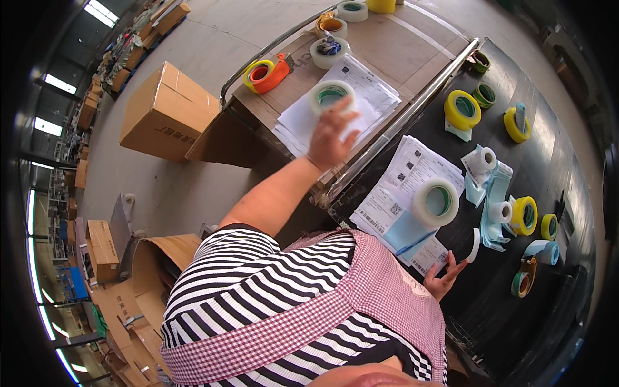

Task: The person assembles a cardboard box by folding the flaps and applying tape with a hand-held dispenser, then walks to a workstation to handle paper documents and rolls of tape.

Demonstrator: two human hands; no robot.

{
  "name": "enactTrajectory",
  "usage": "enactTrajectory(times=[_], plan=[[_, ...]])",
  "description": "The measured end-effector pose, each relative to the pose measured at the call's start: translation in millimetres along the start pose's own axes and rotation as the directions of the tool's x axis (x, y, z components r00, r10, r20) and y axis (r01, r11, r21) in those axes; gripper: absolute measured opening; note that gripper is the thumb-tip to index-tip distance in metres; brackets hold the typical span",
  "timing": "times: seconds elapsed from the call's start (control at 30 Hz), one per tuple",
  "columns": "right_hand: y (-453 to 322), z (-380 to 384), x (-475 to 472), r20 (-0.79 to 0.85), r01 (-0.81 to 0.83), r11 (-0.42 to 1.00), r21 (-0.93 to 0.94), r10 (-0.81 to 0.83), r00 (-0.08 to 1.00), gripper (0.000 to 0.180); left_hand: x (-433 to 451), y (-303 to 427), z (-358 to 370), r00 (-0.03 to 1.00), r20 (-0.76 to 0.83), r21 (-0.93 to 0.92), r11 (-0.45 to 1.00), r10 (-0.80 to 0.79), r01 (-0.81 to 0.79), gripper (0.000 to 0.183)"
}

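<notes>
My left hand (333, 133) reaches over a stack of printed sheets (375, 89), fingers spread and blurred. Its fingertips overlap the near rim of a clear tape roll (316, 99) that lies on the stack. By the near corner of a second paper stack (411, 167) is my right hand (445, 278), its fingers parted. A curled white strip (476, 244) meets one fingertip; whether it is gripped or stuck there, I cannot tell. Another clear tape roll (420, 203) weighs down this second stack, with a blue pen (416, 243) and a light blue sheet (399, 232) beside it.
On the black tabletop (464, 309) are yellow tape rolls (452, 113), small white label rolls (483, 159) and a tape dispenser (529, 275). A metal rail (401, 121) borders the cardboard-covered surface (406, 53), which carries an orange tape dispenser (275, 80). Cardboard boxes (181, 101) stand on the floor.
</notes>
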State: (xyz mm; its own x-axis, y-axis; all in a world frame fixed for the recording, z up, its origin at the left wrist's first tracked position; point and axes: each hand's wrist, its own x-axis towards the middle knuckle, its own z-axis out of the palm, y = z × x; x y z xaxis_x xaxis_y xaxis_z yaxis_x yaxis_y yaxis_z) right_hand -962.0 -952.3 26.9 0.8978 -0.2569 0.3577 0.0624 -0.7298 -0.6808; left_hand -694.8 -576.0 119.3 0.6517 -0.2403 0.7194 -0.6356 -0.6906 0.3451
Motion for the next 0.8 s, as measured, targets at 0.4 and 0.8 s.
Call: enactTrajectory(times=[0.4,0.8], plan=[[6.2,2.0,1.7,0.077,-0.007,0.995,-0.102,0.015,0.997,0.103,-82.1,-118.9,-17.1,0.681,0.308,0.650,0.670,-0.664,0.359,0.088],[-54.4,-34.3,71.0,0.098,0.290,0.949,-0.126,-0.279,0.955,0.101,-337.7,-49.3,-70.8,0.579,-0.053,0.120,0.570,-0.814,0.813,0.044]])
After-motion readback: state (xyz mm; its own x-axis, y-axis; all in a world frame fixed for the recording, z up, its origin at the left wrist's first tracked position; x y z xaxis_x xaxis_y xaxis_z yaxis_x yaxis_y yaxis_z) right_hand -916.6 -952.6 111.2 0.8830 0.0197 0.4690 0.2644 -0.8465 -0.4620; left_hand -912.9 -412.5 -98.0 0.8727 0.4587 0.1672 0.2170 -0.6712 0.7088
